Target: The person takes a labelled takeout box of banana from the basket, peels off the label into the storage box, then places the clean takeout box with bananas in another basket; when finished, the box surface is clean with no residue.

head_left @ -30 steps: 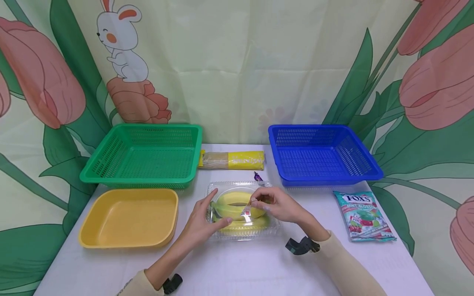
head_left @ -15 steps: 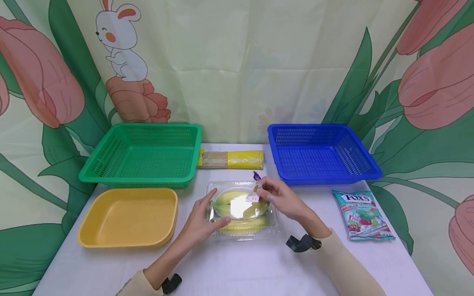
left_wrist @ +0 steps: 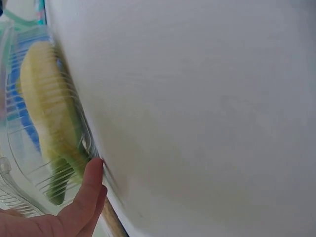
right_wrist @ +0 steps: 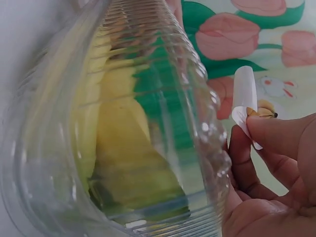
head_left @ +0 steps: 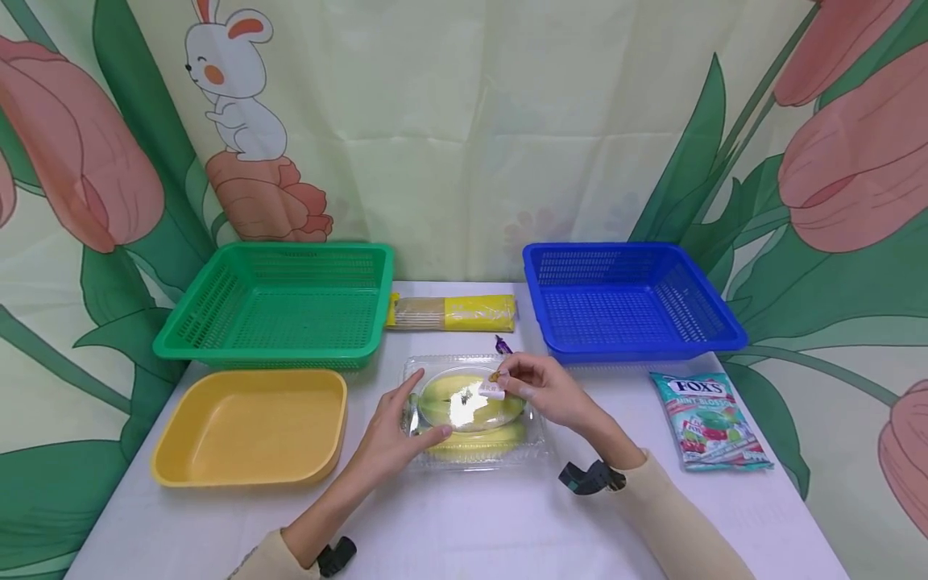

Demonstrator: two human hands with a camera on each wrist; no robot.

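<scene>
A clear plastic box (head_left: 474, 415) holding bananas (head_left: 471, 403) sits at the middle of the white tabletop (head_left: 464, 524), just at 6 o'clock from the gap between the two baskets. The left hand (head_left: 395, 431) rests against the box's 9 o'clock side, fingers straight and a little spread, with the thumb along the near corner; the left wrist view shows a fingertip touching the ribbed wall of the box. The right hand (head_left: 544, 391) hovers over the box's 2 o'clock corner, thumb and forefinger pinching a small white sticker (head_left: 491, 390). In the right wrist view the sticker (right_wrist: 247, 106) curls upward, and it seems to be free of the lid, though the blur makes that hard to confirm.

At 9 o'clock from the box lies a yellow tray (head_left: 250, 427). A green basket (head_left: 279, 302) stands at 11 o'clock and a blue basket (head_left: 627, 298) at 1 o'clock. Between the baskets lies a yellow packet (head_left: 453, 312), and a small purple candy (head_left: 503, 345) sits just behind the box. A bag of mints (head_left: 710, 423) lies at 3 o'clock, well apart from the box.
</scene>
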